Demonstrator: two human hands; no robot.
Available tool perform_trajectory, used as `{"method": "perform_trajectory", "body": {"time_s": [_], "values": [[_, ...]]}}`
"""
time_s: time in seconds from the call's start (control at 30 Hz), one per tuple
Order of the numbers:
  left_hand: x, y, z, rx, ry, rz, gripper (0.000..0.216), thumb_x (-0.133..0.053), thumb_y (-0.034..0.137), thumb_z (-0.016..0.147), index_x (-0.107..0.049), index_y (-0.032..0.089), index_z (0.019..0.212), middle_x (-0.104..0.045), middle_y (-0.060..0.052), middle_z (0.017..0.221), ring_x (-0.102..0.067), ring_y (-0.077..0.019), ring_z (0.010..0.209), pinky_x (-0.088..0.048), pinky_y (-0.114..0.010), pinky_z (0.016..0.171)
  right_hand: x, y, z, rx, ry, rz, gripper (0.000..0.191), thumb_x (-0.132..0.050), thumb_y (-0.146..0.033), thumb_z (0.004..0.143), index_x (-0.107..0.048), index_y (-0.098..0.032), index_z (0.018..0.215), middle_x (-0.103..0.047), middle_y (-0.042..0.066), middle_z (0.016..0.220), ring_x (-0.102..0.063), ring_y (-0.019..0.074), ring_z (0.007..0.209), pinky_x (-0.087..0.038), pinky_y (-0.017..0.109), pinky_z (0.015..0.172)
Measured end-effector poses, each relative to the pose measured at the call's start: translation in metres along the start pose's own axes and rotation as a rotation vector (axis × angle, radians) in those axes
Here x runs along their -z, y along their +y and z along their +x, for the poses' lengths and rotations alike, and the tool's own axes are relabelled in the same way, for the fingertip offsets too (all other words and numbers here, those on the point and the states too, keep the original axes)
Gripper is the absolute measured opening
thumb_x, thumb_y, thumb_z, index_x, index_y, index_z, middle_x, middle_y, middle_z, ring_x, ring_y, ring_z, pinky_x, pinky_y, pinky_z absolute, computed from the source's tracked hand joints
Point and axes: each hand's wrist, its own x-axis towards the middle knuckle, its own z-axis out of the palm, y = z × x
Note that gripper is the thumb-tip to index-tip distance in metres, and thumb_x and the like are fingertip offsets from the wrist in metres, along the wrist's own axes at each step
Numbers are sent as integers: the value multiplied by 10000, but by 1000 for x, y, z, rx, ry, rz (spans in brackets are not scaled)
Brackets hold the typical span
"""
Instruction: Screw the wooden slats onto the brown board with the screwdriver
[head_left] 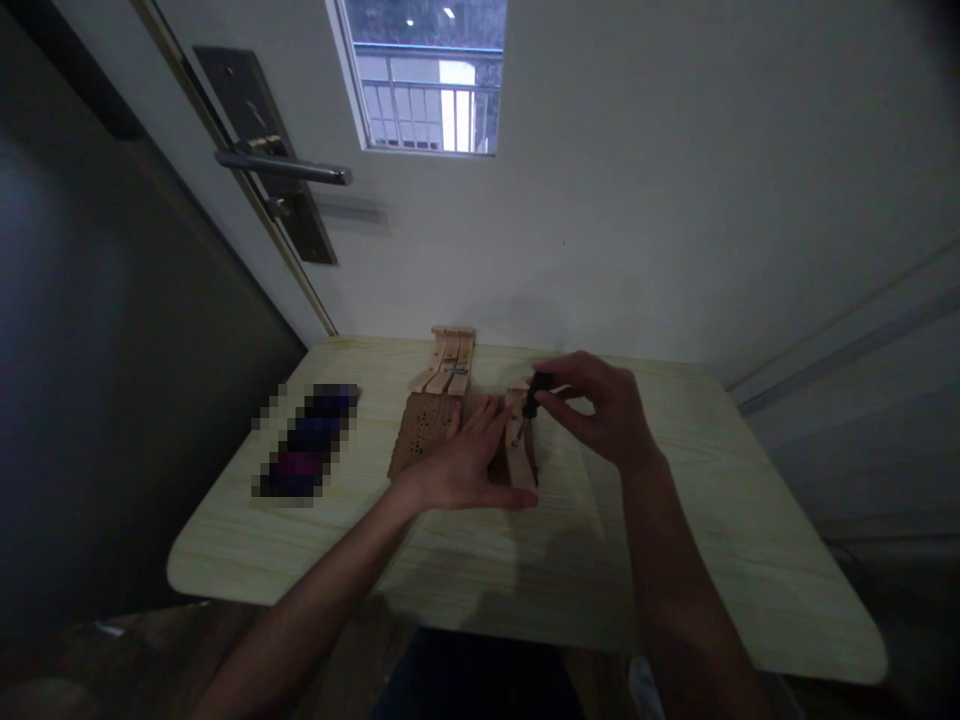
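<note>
A wooden assembly of a perforated panel (421, 428) and slats (450, 362) lies on a pale wood-grain table (675, 520). My left hand (465, 462) rests flat on it with fingers stretched out, pressing beside an upright wooden piece (519, 450). My right hand (600, 408) pinches the black handle of a small screwdriver (529, 398), whose tip points down onto that wooden piece.
A pixelated dark object (307, 440) lies on the table's left side. Behind the table is a white wall with a small window (427, 80); a door with a metal handle (285, 168) stands at the left. The table's right part is bare.
</note>
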Motion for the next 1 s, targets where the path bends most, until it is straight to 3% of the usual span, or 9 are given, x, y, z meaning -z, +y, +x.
{"method": "perform_trajectory", "body": {"time_s": [0.47, 0.53, 0.63, 0.73, 0.83, 1.0], "values": [[2, 1, 0, 19, -16, -22, 1188, -614, 794, 663, -119, 144, 1526, -108, -249, 1591, -25, -411, 1481, 18, -681, 1143, 0, 0, 0, -10, 8, 19, 214, -701, -233, 806, -674, -210, 1016, -709, 2, 862, -703, 104, 724, -626, 202, 624], [6, 2, 0, 24, -19, -37, 1064, -548, 780, 737, -164, 161, 1513, -155, -228, 1587, -59, -395, 1485, -1, -681, 1146, 0, 0, 0, 5, 14, 15, 212, -708, -228, 801, -672, -208, 1009, -708, 10, 878, -704, 109, 745, -621, 200, 615], [10, 2, 2, 2, 66, -38, 710, -422, 679, 884, -359, 210, 1413, -327, -176, 1521, -245, -340, 1446, -122, -619, 1170, 0, 1, 0, 7, 20, 10, 214, -718, -231, 792, -673, -216, 1000, -707, 16, 899, -709, 131, 804, -624, 214, 621], [10, 0, 6, -3, 148, 26, 562, -508, 615, 877, -473, 222, 1277, -451, -141, 1409, -392, -324, 1341, -257, -573, 1127, 0, 1, -1, 18, 28, 12, 219, -715, -239, 792, -678, -220, 1007, -704, 17, 904, -709, 142, 821, -634, 236, 636], [7, -4, 10, 39, 182, 85, 651, -623, 657, 773, -485, 218, 1234, -490, -130, 1339, -425, -357, 1279, -271, -610, 1084, 0, -2, -2, 48, 22, -21, 224, -703, -227, 797, -681, -215, 1019, -708, 16, 907, -707, 132, 784, -639, 240, 642], [1, -10, 12, 52, 241, 103, 759, -633, 733, 701, -471, 204, 1219, -511, -129, 1281, -432, -362, 1247, -284, -602, 1062, 2, -8, -1, 118, -5, -62, 234, -661, -173, 809, -681, -217, 1038, -713, 3, 883, -702, 115, 753, -638, 224, 656]]}}
